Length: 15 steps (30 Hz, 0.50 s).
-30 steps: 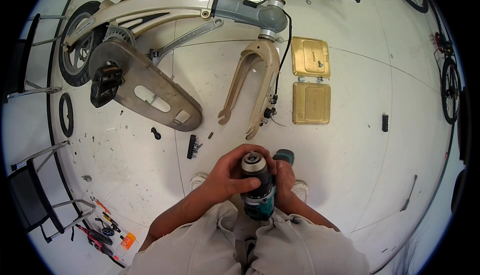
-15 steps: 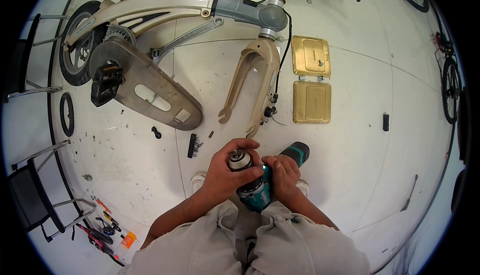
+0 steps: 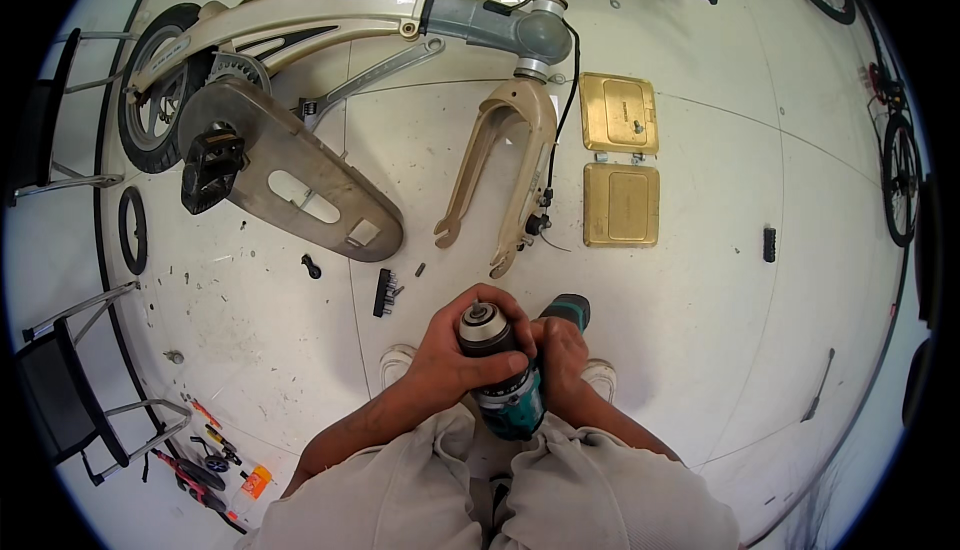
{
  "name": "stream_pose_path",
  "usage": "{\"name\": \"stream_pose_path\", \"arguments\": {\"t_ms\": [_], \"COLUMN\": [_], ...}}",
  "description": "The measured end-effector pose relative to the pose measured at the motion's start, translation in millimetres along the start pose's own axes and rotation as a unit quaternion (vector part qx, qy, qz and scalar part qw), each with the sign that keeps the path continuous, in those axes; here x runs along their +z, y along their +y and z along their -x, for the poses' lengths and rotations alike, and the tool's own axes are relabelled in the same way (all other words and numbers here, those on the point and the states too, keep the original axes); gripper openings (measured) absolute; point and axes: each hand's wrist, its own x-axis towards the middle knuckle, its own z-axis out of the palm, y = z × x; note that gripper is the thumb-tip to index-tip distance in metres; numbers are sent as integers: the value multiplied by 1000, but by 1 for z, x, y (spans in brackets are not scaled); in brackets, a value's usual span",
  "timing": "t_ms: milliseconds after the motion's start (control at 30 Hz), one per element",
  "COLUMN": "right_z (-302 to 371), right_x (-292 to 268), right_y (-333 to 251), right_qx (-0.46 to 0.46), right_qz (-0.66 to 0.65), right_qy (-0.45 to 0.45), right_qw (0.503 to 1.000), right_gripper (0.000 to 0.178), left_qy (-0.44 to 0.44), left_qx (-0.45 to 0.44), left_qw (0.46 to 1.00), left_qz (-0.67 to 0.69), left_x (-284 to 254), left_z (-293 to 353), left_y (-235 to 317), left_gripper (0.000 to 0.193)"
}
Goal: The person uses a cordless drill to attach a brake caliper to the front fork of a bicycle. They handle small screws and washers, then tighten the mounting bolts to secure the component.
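Between my knees I hold a teal and black cordless drill, its silver chuck facing up. My left hand is closed round the chuck and the front of the drill body, thumb across it. My right hand grips the handle, whose dark base pokes out beyond the fingers. Ahead of my hands lies a bicycle with a beige frame, its fork pointing toward me without a wheel. Just past my left hand, a black bit holder with several small bits rests on the floor.
A chain guard with a pedal lies at left, beside an adjustable wrench. Two gold metal trays sit right of the fork. Folding chairs and tools line the left edge; a thin rod lies at right.
The drill has turned in my hands, its handle base swinging left and nearer the body. My right hand has shifted slightly left with it, while my left hand stays round the chuck end.
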Motion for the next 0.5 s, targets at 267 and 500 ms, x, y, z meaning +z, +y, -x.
{"name": "stream_pose_path", "arguments": {"t_ms": [267, 500], "right_z": [-2, -3], "right_x": [0, 1], "right_y": [-2, -1], "right_qx": [-3, 1], "right_qz": [-7, -3], "right_qy": [-5, 9], "right_qw": [1000, 1000], "right_gripper": [58, 61], "left_qy": [-7, 29], "left_qx": [7, -3], "left_qw": [1000, 998], "left_qz": [25, 54], "left_x": [-1, 5], "left_z": [0, -2], "left_y": [-2, 1], "left_gripper": [40, 54]}}
